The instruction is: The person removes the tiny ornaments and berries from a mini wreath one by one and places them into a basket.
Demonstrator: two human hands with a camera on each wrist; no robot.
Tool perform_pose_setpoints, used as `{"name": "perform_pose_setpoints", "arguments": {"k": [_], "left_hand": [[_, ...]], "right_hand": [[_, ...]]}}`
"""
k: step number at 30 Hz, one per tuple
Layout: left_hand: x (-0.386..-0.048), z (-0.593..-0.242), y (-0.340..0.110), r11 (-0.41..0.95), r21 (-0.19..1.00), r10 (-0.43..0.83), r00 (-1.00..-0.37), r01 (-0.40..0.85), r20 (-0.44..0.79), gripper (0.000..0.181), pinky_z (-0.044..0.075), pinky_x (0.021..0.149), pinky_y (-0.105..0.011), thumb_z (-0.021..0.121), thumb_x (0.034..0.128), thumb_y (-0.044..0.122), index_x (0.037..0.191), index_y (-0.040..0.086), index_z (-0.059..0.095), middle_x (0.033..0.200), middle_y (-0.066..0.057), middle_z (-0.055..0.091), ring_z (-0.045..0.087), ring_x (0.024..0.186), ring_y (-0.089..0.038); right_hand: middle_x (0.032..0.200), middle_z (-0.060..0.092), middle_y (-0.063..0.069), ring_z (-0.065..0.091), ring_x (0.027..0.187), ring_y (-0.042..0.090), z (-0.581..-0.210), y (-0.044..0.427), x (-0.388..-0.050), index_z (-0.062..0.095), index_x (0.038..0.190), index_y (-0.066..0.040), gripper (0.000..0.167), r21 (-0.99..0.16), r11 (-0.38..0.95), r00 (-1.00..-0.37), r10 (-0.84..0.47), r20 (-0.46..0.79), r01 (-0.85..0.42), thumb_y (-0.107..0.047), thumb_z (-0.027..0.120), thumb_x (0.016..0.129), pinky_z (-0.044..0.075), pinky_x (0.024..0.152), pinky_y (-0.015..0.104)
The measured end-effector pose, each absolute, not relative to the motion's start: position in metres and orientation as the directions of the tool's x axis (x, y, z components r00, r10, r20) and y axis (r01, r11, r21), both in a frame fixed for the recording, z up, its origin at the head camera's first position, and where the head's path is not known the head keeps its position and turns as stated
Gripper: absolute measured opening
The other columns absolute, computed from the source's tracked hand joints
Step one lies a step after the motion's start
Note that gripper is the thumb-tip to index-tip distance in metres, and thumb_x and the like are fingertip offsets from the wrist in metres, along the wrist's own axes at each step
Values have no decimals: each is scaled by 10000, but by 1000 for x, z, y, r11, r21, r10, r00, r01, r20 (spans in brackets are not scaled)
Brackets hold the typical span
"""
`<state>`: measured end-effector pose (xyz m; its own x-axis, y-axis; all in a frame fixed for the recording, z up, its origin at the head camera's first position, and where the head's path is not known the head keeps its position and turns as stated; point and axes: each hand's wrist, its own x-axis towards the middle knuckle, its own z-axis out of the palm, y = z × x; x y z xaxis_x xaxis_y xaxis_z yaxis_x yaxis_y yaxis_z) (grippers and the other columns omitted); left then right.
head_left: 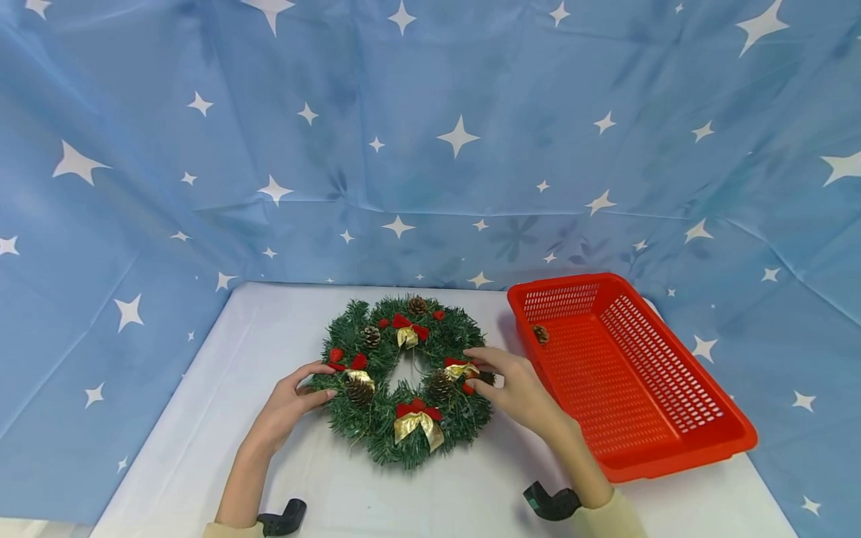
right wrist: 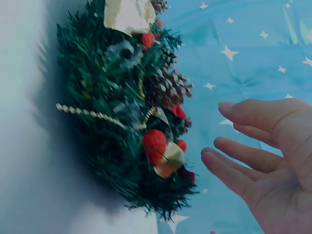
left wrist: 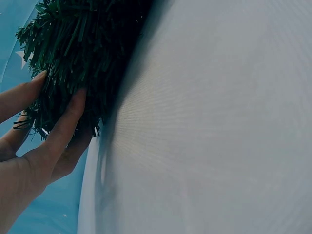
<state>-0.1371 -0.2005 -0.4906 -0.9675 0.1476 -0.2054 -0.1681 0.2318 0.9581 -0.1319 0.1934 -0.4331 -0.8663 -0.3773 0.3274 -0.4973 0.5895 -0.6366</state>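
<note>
A green Christmas wreath (head_left: 410, 381) lies on the white table with pinecones, red berries and red-and-gold bows on it. My left hand (head_left: 289, 400) grips its left outer edge. In the left wrist view, fingers (left wrist: 63, 126) press into the dark greenery. On the other side, my right hand (head_left: 514, 385) hovers beside a gold bow (head_left: 460, 368) with fingers loosely spread. The right wrist view shows that hand (right wrist: 273, 156) apart from the wreath (right wrist: 107, 87), holding nothing. A beaded gold strand (right wrist: 92, 113) pokes out of the greenery there.
A red plastic basket (head_left: 646, 388) stands to the right of the wreath, with one small pinecone (head_left: 541, 334) inside near its left wall. Behind the white table (head_left: 269, 321) hangs a blue cloth (head_left: 403, 179) with white stars.
</note>
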Motion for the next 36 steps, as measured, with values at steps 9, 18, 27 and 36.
{"name": "perform_pose_setpoints", "arguments": {"k": [9,18,27,36], "left_hand": [[-138,-493,-200,230,959,149,-968,-165,-203,463,553,968,-384,715,976,152,1413,82,578,1701,-184,185,617,1228,-310],[-139,-492,-200,216,960,150,-965,-181,-215,477,543,1003,-420,723,973,166,1420,90,575,1709,-169,173,489,1389,-406],[-138,-492,-201,223,958,152,-965,-178,-214,487,546,999,-419,729,970,173,1424,91,573,1707,-171,178,474,1402,-417],[-137,-492,-202,216,960,149,-966,-177,-212,484,544,999,-419,731,965,161,1418,87,577,1705,-166,191,446,1423,-439]], "right_hand": [[1265,709,154,740,1024,299,-441,179,-130,664,1323,-11,471,-641,559,-846,-428,319,-525,-26,804,873,614,869,459],[1275,714,136,746,1019,277,-443,169,-131,660,1323,-12,468,-624,576,-842,-451,297,-528,-60,806,880,620,875,415],[1344,679,112,736,1038,261,-448,160,-134,636,1369,-53,506,-628,595,-853,-460,247,-502,-101,807,894,617,883,422],[1366,664,109,677,1167,310,-451,156,-135,628,1380,-51,503,-620,610,-848,-497,187,-494,-105,793,908,586,947,479]]}}
